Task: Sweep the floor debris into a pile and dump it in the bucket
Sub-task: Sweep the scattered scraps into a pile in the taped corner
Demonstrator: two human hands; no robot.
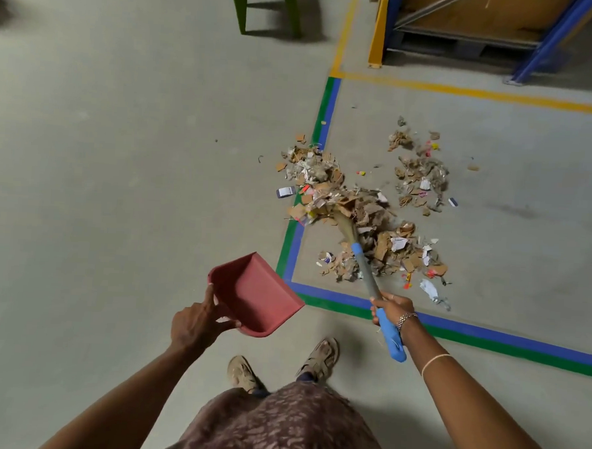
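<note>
A spread of cardboard scraps, paper bits and small coloured pieces, the debris (364, 210), lies on the grey floor inside a taped corner. My right hand (391, 308) grips the blue-and-grey handle of a broom (366, 267), whose straw head sits in the middle of the debris. My left hand (197, 322) holds a red dustpan (255, 296) by its back edge, raised above the floor to the left of the debris, its mouth pointing right. A smaller patch of debris (420, 176) lies farther right. No bucket is in view.
Green-and-blue floor tape (322, 122) borders the debris on the left and front; yellow tape (466, 92) runs behind. Green legs (242, 8) stand at the top centre. A blue and yellow rack with a pallet (469, 37) fills the top right. My feet (280, 367) are below.
</note>
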